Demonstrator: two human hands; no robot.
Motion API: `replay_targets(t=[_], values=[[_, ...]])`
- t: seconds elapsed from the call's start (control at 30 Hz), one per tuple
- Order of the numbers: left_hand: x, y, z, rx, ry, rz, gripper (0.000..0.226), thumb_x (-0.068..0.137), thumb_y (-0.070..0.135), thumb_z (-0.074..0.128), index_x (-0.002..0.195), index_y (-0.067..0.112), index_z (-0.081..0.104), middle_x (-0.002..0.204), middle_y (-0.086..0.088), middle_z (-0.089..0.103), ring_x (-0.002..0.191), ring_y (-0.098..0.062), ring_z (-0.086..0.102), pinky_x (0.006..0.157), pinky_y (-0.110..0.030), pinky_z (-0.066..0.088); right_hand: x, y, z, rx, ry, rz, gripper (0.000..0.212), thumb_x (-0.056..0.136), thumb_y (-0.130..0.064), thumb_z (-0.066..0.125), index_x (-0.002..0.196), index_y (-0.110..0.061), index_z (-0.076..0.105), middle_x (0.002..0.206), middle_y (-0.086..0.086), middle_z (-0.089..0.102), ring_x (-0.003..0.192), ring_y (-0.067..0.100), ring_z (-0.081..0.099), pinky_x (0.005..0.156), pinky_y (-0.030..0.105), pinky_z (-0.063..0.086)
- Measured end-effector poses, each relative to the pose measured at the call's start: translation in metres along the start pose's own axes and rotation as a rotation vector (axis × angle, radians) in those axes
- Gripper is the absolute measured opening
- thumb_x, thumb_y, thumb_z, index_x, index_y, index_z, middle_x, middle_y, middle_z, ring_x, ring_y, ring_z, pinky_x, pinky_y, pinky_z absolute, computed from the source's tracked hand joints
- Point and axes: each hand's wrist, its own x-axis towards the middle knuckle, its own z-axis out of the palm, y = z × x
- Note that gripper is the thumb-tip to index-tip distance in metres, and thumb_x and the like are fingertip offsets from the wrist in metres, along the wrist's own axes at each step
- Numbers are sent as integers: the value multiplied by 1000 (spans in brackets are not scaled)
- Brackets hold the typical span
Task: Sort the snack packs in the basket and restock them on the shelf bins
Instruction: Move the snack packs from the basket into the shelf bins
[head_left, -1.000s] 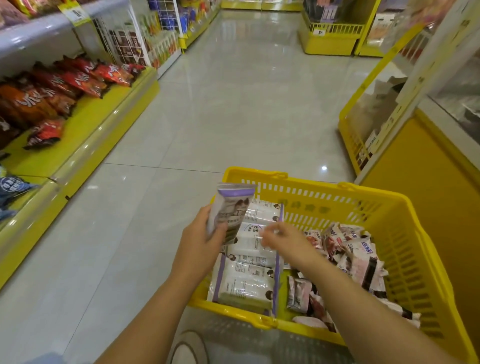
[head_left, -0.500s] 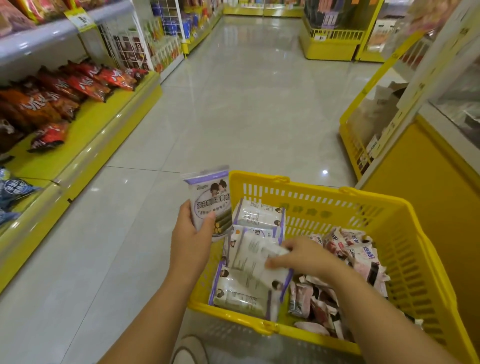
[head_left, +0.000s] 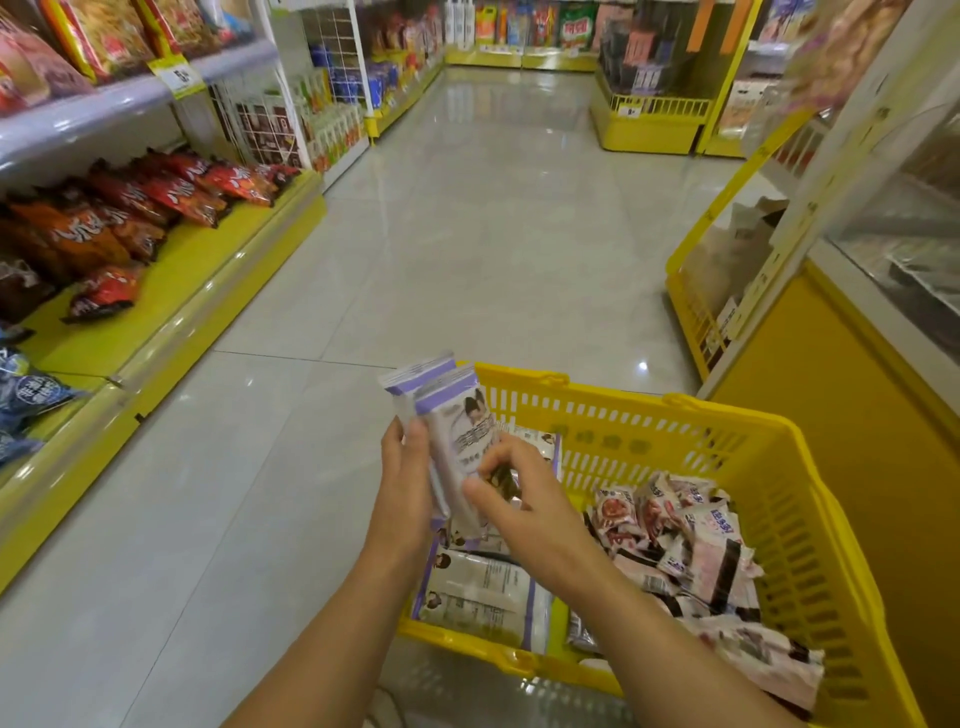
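A yellow plastic basket (head_left: 810, 519) stands on the floor in front of me. White-and-purple snack packs (head_left: 483, 597) lie in its left half, and several pink-and-white packs (head_left: 691, 551) are heaped on its right. My left hand (head_left: 402, 493) grips two upright white-and-purple packs (head_left: 447, 415) above the basket's left rim. My right hand (head_left: 524, 509) pinches the front pack against the stack, thumb and fingers curled on its lower part.
A yellow shelf bin (head_left: 171, 280) on the left holds red and orange snack bags (head_left: 156, 202), with blue packs (head_left: 31, 395) nearer me. A yellow display stand (head_left: 727, 280) and counter flank the right. Grey tiled aisle floor (head_left: 467, 234) runs ahead.
My right hand lifted a second white-and-purple pack out of the basket and brought it up against the pack held in my left hand. The view tilted upward slightly.
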Motion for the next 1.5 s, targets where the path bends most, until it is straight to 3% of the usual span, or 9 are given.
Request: replay_targets(t=[0.1, 0.2, 0.37, 0.53, 0.7, 0.8, 0.97, 1.23, 1.5], values=[[0, 2, -1, 15, -41, 38, 88, 61, 74, 68, 134, 35, 39, 110, 12, 69, 99, -11, 69, 70, -28, 58, 4, 3, 0, 7, 13, -5, 12, 91, -24, 60, 92, -34, 54, 108, -6, 53, 108, 15, 54, 88, 35, 50], [4, -4, 1, 63, -23, 35, 77, 69, 39, 81, 134, 36, 40, 109, 11, 69, 95, -10, 69, 64, -26, 57, 10, 5, -2, 158, 48, 54, 34, 88, -19, 66, 107, -42, 50, 102, -12, 60, 83, 4, 65, 68, 22, 56], [12, -5, -6, -111, 5, -38, 67, 69, 22, 79, 127, 29, 48, 108, -1, 71, 89, -26, 72, 60, -36, 58, 26, 38, -26, 198, 245, 229, 27, 90, -23, 64, 112, -35, 54, 107, -16, 65, 101, 6, 64, 66, 9, 48], [20, -2, -7, -367, -1, -126, 66, 69, 19, 73, 130, 21, 50, 115, -12, 69, 94, -36, 70, 70, -54, 58, 10, 98, -33, -25, 61, 648, 71, 89, -29, 67, 147, -17, 27, 151, 8, 33, 134, 26, 39, 100, 37, 39], [29, 1, 2, -434, -78, -185, 66, 72, 23, 70, 134, 17, 49, 120, -17, 66, 89, -31, 70, 62, -40, 59, 4, 122, -27, 201, 34, 744, 69, 88, -17, 68, 144, -13, 29, 129, 7, 55, 100, 17, 58, 71, 23, 51], [38, 0, 8, -377, -80, -158, 64, 71, 19, 70, 132, 15, 51, 116, -14, 68, 92, -32, 71, 65, -40, 58, 10, 124, -20, 157, 71, 729, 47, 84, -14, 72, 125, -10, 48, 114, 6, 64, 82, 8, 62, 53, 12, 47], [53, -8, 20, -275, -68, -144, 63, 70, 16, 72, 129, 16, 51, 115, -15, 68, 96, -38, 69, 77, -55, 57, 14, 122, -15, 105, 55, 694, 37, 75, -25, 81, 107, -18, 65, 100, -3, 70, 78, 3, 63, 55, 11, 47], [61, -10, 31, -245, -16, -116, 39, 88, 2, 58, 124, 16, 52, 106, -14, 71, 83, -31, 72, 60, -37, 58, 23, 94, -48, -67, 26, 556, 29, 82, -31, 74, 103, -13, 69, 100, 9, 71, 82, 19, 68, 78, 36, 56], [36, 41, 35, -189, -83, 28, 44, 82, 20, 70, 123, 21, 53, 104, -6, 73, 88, -28, 72, 63, -36, 57, 20, 26, -118, -140, 262, 359, 15, 94, -19, 60, 103, -8, 55, 82, 6, 59, 37, 14, 57, 35, 21, 37]])
